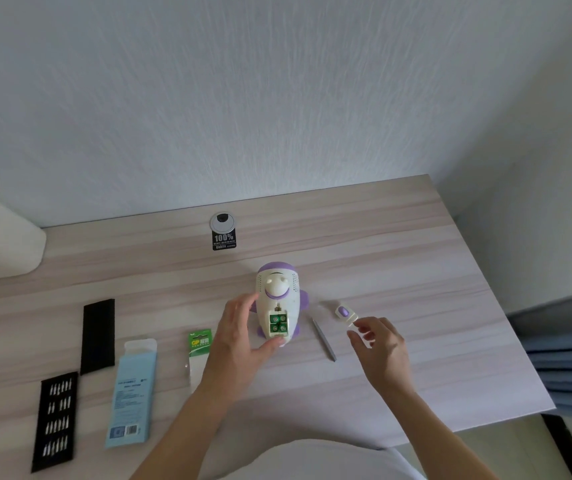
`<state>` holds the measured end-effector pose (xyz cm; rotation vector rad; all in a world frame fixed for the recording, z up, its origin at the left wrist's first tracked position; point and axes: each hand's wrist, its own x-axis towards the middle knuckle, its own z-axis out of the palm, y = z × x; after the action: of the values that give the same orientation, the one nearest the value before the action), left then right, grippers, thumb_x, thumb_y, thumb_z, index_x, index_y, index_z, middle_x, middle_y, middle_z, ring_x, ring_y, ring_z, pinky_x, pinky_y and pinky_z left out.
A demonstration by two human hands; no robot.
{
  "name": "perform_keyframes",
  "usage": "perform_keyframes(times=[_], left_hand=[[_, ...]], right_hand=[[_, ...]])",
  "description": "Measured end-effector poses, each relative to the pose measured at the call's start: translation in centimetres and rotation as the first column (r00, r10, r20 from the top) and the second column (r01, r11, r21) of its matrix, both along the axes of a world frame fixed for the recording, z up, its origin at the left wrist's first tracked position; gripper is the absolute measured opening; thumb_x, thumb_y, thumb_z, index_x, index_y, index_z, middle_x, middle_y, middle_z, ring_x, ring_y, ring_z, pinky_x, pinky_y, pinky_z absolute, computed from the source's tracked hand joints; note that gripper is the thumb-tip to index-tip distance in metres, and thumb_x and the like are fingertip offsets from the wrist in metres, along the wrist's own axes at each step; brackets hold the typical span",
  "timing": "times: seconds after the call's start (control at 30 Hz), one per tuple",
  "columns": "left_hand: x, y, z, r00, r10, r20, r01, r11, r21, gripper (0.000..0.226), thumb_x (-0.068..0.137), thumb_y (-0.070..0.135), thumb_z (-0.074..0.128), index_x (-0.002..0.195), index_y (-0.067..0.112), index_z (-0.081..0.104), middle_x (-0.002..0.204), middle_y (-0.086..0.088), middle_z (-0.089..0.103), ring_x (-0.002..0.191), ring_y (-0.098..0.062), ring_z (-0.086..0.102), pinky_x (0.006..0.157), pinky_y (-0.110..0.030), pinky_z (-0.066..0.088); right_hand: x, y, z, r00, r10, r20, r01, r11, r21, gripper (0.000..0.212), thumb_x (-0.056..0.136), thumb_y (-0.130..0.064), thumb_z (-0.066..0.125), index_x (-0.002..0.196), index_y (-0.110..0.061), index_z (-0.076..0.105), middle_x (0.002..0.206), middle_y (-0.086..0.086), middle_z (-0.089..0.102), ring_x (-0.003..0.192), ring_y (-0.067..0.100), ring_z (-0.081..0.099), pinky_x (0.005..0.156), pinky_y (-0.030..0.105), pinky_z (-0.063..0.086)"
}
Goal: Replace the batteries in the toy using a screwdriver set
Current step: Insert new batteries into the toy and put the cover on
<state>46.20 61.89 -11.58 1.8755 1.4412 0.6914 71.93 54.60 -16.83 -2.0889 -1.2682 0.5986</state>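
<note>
Gripping toy (279, 299) at desk centre: left hand (239, 327) curled round its left side, thumb on near end. Compartment open, 4 green batteries (278, 323) inside. Right hand (378, 341) pinches cover (345, 313) just right of toy; screwdriver (324, 339) lies between them. Left of toy: battery pack (199, 341), blue box (132, 393), bit tray (56, 420). Desk (416, 254) is pale wood grain, grommet (223, 221) at far edge, against textured white wall (277, 81).

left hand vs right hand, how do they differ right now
The left hand grips the toy by its side; the right hand only reaches the edge of the battery cover, pinch unclear. The left hand lies left of the toy; the right hand is right of the screwdriver. Both are bare, with fingers curved.
</note>
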Motion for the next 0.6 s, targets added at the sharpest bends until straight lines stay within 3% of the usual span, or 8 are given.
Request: perform_keyframes(times=[0.1, 0.23, 0.33, 0.6], left_hand=[[0.9, 0.3, 0.2, 1.0, 0.025, 0.015, -0.023, 0.997, -0.07, 0.092, 0.067, 0.029, 0.091, 0.145, 0.017, 0.042, 0.134, 0.007, 0.046, 0.117, 0.001, 0.048, 0.094, -0.028, 0.05], [1.9, 0.0, -0.1, 0.996, 0.077, 0.055, -0.068, 0.986, -0.151, 0.093, 0.066, 0.023, 0.091, 0.146, 0.021, 0.043, 0.136, 0.018, 0.04, 0.124, -0.002, 0.047, 0.088, -0.02, 0.055], [2.7, -0.2, -0.2, 0.989, 0.145, 0.011, -0.141, 0.977, -0.16, 0.091, 0.066, 0.022, 0.091, 0.145, 0.018, 0.045, 0.135, 0.014, 0.041, 0.12, -0.003, 0.05, 0.087, -0.016, 0.055], [4.0, -0.9, -0.1, 0.959, 0.27, -0.084, -0.282, 0.933, -0.223, 0.094, 0.068, 0.032, 0.089, 0.15, 0.023, 0.042, 0.129, 0.008, 0.048, 0.095, -0.002, 0.064, 0.088, -0.036, 0.058]], right_hand=[[1.1, 1.2, -0.9, 1.0, -0.011, 0.018, 0.012, 0.998, -0.058, 0.024, 0.08, -0.018, 0.081, 0.103, -0.016, 0.071, 0.095, -0.002, 0.059, 0.08, 0.019, 0.064, 0.067, 0.038, 0.057], [1.9, 3.0, -2.3, 0.999, 0.014, 0.031, -0.01, 0.991, -0.132, 0.044, 0.077, -0.025, 0.083, 0.117, -0.016, 0.068, 0.106, 0.005, 0.058, 0.098, 0.028, 0.061, 0.074, 0.042, 0.056], [1.9, 3.9, -2.5, 0.996, 0.058, 0.064, -0.045, 0.982, -0.185, 0.048, 0.075, -0.028, 0.085, 0.118, -0.016, 0.068, 0.107, 0.007, 0.059, 0.103, 0.03, 0.058, 0.072, 0.042, 0.054], [1.8, 4.9, -2.5, 0.989, 0.113, 0.095, -0.081, 0.955, -0.287, 0.027, 0.079, -0.031, 0.08, 0.103, -0.025, 0.069, 0.104, 0.001, 0.058, 0.101, 0.026, 0.056, 0.065, 0.033, 0.046]])
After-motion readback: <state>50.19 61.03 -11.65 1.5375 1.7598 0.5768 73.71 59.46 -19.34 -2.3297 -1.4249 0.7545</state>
